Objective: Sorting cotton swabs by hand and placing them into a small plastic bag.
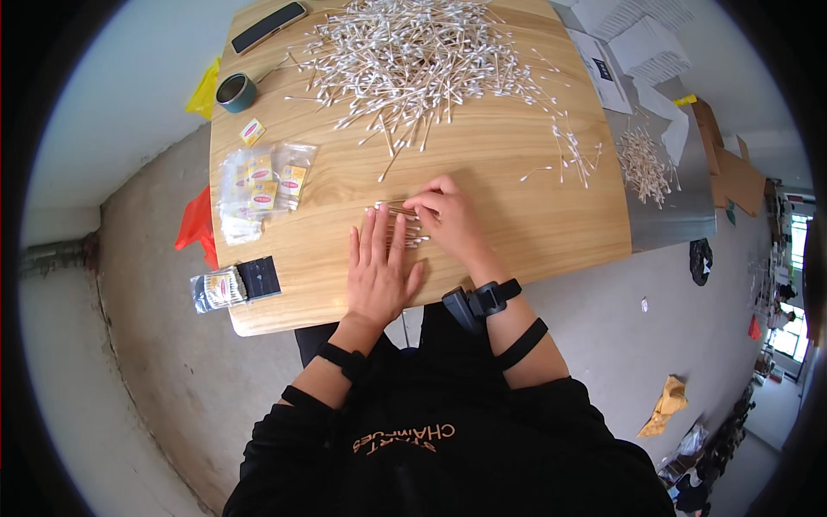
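Wears black top [525,457] nearest the camera, below the row of cotton swabs [414,233]. Lays left hand [376,276] flat across the row with fingers slightly parted, partly covering it; curls right hand [448,222] narrowly at its far right end, grip unclear. Has swab heap [413,60] beyond the row, packets [263,191] left of it.

Counted at upper left of the frame: one phone [269,28], one cup [245,101] and one loose yellow card [252,131]; at lower left, one filled swab packet [221,289]. Noted at top centre, one large swab pile [413,60], and at right, one smaller swab heap [646,164], individual swabs not countable. Two hands at centre: one left hand [377,276], one right hand [452,226].
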